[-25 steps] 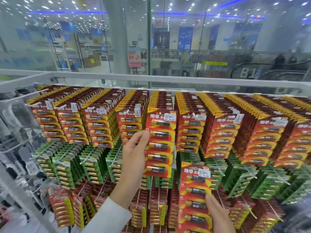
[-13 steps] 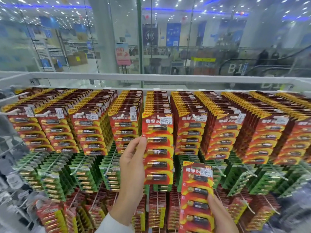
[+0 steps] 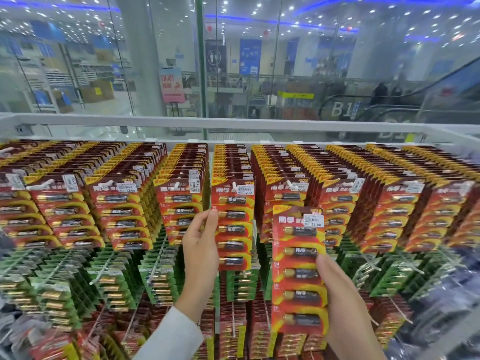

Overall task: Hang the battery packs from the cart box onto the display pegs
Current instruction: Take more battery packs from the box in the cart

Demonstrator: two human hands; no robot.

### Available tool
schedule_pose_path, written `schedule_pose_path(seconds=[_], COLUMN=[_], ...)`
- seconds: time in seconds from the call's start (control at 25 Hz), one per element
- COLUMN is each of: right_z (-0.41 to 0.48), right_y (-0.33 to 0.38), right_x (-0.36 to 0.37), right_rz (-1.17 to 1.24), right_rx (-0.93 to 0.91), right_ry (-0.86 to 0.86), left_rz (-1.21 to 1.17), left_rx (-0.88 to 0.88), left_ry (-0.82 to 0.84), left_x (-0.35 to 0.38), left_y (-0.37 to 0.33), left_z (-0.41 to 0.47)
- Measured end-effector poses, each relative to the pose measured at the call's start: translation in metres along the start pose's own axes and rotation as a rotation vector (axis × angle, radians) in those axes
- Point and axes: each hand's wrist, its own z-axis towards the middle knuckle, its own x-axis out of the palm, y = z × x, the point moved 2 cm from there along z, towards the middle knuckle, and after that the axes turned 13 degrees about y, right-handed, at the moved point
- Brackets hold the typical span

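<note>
Hands are working at the red top row of the display. The left hand (image 3: 201, 245) is pinching the left edge of the front hanging pack (image 3: 233, 227) on the middle peg (image 3: 235, 184), thumb on its face. The right hand (image 3: 345, 305) is gripping a loose battery pack (image 3: 298, 271) by its right edge, holding it upright just right of that column, above the green packs (image 3: 114, 281).

White peg rack (image 3: 233, 124): red battery packs (image 3: 122, 211) hang top row, green packs (image 3: 111, 284) beneath
</note>
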Motion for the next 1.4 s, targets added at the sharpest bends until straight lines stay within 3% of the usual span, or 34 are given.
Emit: schedule_pose_path(seconds=[0.12,0.32,0.72,1.08,1.4], right_z=[0.004,0.014,0.05,0.049,0.016], right_y=[0.033,0.054,0.042,0.016,-0.027], right_x=[0.014,0.027,0.023,0.004,-0.031], right_rz=[-0.126,-0.167,-0.28,-0.514,-0.305], right_rx=[-0.037,-0.061,-0.022,-0.048,0.117], right_ry=[-0.108,-0.088,-0.107,-0.25,-0.445], left_rz=[0.054,0.057,0.108,0.129,0.119], left_rx=[0.009,0.028,0.052,0.051,-0.165], left_ry=[0.05,0.04,0.029,0.053,-0.046], left_x=[0.0,0.0,-0.002,-0.012,-0.051], left_y=[0.005,0.004,0.007,0.009,0.061], left_z=[0.0,0.0,-0.001,-0.007,-0.026])
